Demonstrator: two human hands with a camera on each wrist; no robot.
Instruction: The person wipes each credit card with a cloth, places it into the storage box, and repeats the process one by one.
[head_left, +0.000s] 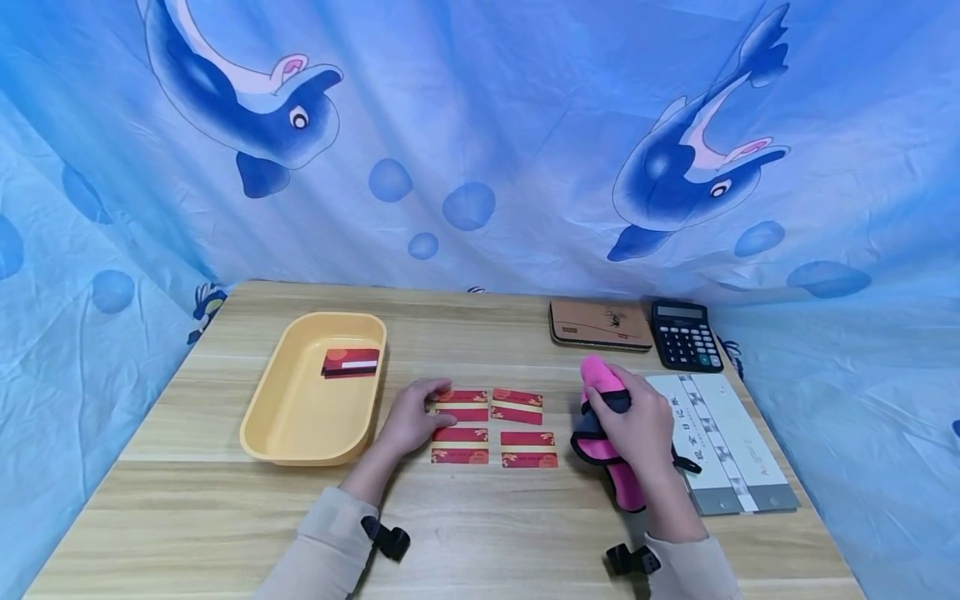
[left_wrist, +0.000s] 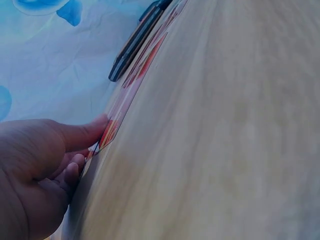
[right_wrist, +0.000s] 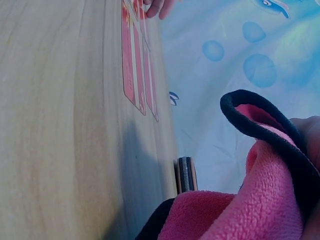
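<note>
Several red cards with a pale stripe lie flat in two rows on the table. My left hand (head_left: 412, 419) is at the left end of the upper-left card (head_left: 461, 407), with thumb and forefinger at its opposite long edges. In the left wrist view the thumb touches the near end of a red card (left_wrist: 119, 112); the other fingers are curled and partly hidden. My right hand (head_left: 639, 419) grips a bunched pink cloth with black edging (head_left: 596, 375), right of the cards. In the right wrist view the cloth (right_wrist: 270, 185) hides most of that hand.
A yellow tray (head_left: 258, 417) stands at the left with a red card (head_left: 350, 363) in it, black stripe up. At the back right are a brown zip wallet (head_left: 592, 323) and a black calculator (head_left: 686, 337). A white-and-grey ledger book (head_left: 738, 442) lies beyond my right hand.
</note>
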